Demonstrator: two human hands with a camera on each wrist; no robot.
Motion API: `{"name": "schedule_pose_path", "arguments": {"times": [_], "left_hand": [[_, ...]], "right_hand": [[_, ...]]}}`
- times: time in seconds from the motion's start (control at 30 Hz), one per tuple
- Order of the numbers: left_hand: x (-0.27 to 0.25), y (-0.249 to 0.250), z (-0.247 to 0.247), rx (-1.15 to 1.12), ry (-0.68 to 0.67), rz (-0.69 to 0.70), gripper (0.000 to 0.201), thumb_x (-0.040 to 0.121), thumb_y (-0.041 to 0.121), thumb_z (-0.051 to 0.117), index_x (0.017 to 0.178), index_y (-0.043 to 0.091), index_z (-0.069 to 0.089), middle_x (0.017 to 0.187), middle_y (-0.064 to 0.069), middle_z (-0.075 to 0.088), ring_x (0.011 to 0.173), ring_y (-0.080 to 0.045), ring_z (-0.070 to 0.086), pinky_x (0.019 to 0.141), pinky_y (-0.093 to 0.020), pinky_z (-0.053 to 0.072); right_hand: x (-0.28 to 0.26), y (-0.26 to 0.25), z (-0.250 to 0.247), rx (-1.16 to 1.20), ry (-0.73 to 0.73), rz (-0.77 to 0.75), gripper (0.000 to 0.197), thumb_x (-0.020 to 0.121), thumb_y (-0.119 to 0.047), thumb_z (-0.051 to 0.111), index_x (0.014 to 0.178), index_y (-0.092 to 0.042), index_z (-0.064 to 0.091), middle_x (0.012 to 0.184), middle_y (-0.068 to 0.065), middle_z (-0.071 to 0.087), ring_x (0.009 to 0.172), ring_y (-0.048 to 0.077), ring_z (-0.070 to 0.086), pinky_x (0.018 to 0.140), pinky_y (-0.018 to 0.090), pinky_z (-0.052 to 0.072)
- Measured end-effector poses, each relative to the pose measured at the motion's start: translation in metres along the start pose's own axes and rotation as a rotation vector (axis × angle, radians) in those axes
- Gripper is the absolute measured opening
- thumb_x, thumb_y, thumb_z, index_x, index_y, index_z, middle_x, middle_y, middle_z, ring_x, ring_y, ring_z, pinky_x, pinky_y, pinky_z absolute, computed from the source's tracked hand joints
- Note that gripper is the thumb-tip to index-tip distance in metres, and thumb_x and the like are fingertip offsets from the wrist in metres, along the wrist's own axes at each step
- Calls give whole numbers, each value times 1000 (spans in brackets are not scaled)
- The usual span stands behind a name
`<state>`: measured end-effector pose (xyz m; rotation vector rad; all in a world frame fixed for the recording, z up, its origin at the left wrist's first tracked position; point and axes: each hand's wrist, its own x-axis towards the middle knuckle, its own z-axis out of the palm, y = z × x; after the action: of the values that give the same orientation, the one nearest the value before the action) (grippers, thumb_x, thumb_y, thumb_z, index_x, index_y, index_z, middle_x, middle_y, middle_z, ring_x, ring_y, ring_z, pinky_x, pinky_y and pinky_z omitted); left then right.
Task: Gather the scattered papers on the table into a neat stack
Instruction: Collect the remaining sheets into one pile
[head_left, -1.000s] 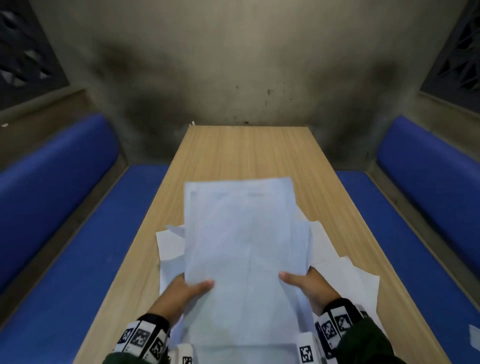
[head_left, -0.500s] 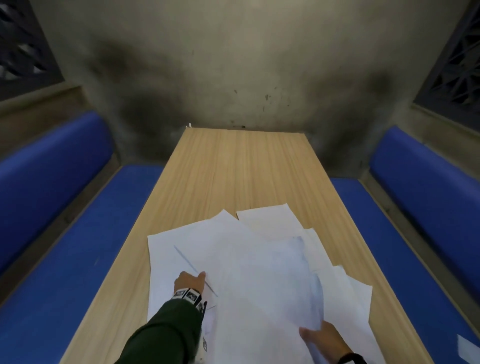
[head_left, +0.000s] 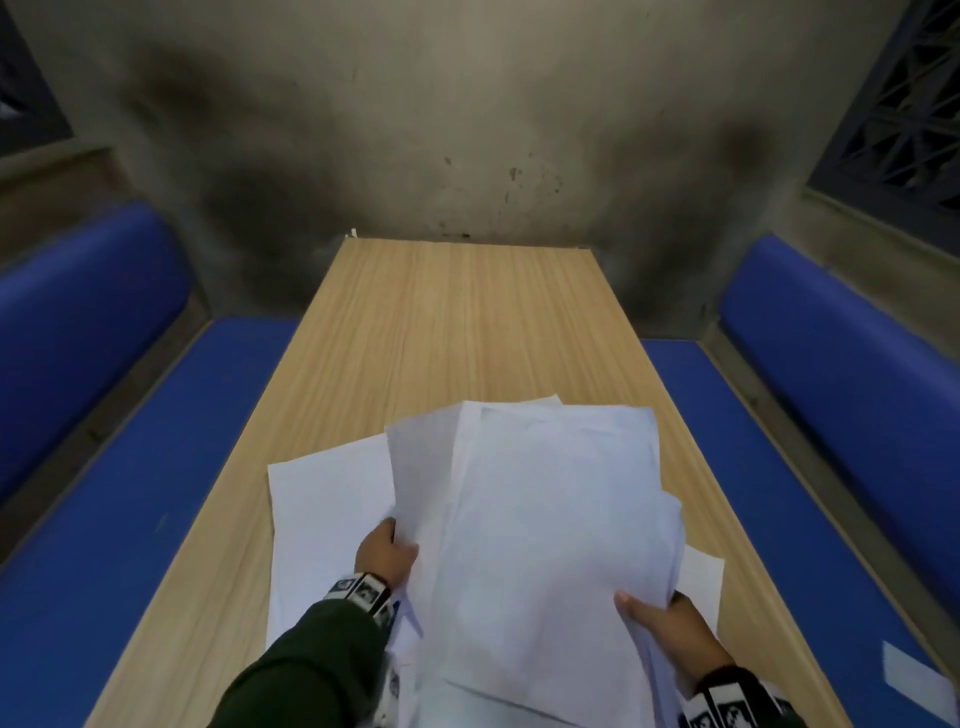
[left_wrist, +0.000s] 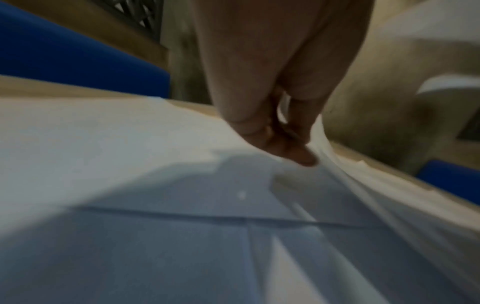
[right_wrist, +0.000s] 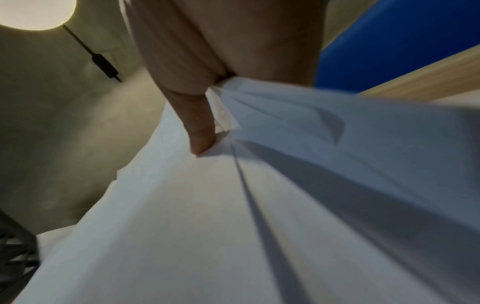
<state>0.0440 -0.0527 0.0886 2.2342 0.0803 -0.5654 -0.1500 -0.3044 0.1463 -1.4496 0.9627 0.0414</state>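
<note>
Since half a second ago, right hand (head_left: 662, 626) pinches raised sheets (head_left: 550, 519) at five o'clock; left hand (head_left: 387, 553) grips nine o'clock edge, squaring them.

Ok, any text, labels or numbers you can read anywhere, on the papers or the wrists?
No readable text.
Papers: faint marks, too blurred to read.
Wrist bands: black-and-white square marker patterns, no letters or numbers.
White slip on the blue bench: nothing legible.
</note>
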Motion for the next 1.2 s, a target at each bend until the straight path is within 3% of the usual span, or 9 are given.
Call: {"name": "schedule_pose_path", "arguments": {"times": [0.17, 0.27, 0.37, 0.47, 0.67, 0.8, 0.9, 1.03, 1.2], "left_hand": [[-55, -16, -42, -298, -231, 148, 33, 87, 15, 56, 120, 18, 56, 116, -5, 68, 105, -23, 64, 92, -40, 50], [-84, -11, -60, -492, -318, 158, 28, 93, 11, 47, 117, 19, 60, 111, 0, 73, 103, -18, 68, 83, -29, 52], [-109, 0, -69, -602, -318, 171, 39, 85, 49, 48, 117, 28, 58, 113, 10, 70, 106, -10, 65, 90, -26, 48], [-118, 12, -70, -555, -210, 243, 64, 54, 63, 73, 107, 29, 60, 97, 12, 73, 92, -8, 70, 72, -20, 55], [-122, 34, -93, -627, 60, 345, 12, 77, 17, 72, 86, 23, 66, 73, 14, 76, 66, 1, 70, 56, -14, 54], [-135, 36, -102, -641, 25, 411, 17, 77, 10, 72, 90, 20, 69, 83, 11, 77, 77, -4, 72, 62, -16, 54], [-139, 33, -100, -648, -28, 402, 23, 74, 3, 73, 92, 16, 70, 81, 8, 78, 79, -7, 73, 61, -12, 53], [-135, 26, -101, -595, -85, 371, 37, 65, 17, 82, 99, 21, 69, 96, 2, 76, 88, -13, 72, 67, -19, 57], [-126, 27, -89, -481, -69, 308, 28, 71, 25, 78, 94, 30, 64, 96, -1, 75, 94, -18, 69, 71, -22, 56]], "right_hand": [[6, -4, 24, 123, -56, 5, 48, 78, -10, 71, 118, 11, 55, 115, 24, 64, 108, 38, 59, 104, 50, 41], [7, -1, 40, 198, -122, -13, 99, 30, -39, 93, 112, 7, 61, 110, 24, 67, 103, 37, 63, 101, 52, 45], [3, -2, 55, 271, -223, -54, 113, 11, -50, 91, 108, 1, 64, 111, 21, 69, 104, 37, 64, 101, 54, 44], [-13, -24, 70, 323, -254, -149, 105, 11, -51, 90, 103, -7, 65, 109, 18, 69, 102, 35, 65, 95, 50, 49], [-49, -74, 65, 291, -258, -449, 77, 29, -56, 87, 96, -25, 66, 92, -11, 77, 92, 9, 71, 80, 26, 56], [-63, -79, 57, 173, -298, -523, 61, 53, -33, 86, 107, -14, 65, 98, -7, 76, 92, 6, 70, 88, 20, 51], [-64, -75, 55, 147, -304, -547, 36, 64, -16, 83, 95, -14, 65, 75, -14, 77, 74, -2, 70, 69, 7, 52], [-57, -68, 52, 106, -360, -577, 53, 64, -18, 78, 114, -20, 61, 109, 0, 73, 100, 13, 68, 82, 24, 57], [-41, -62, 61, 96, -382, -469, 44, 66, -17, 81, 107, -14, 66, 100, 3, 76, 96, 22, 70, 77, 28, 58]]}}
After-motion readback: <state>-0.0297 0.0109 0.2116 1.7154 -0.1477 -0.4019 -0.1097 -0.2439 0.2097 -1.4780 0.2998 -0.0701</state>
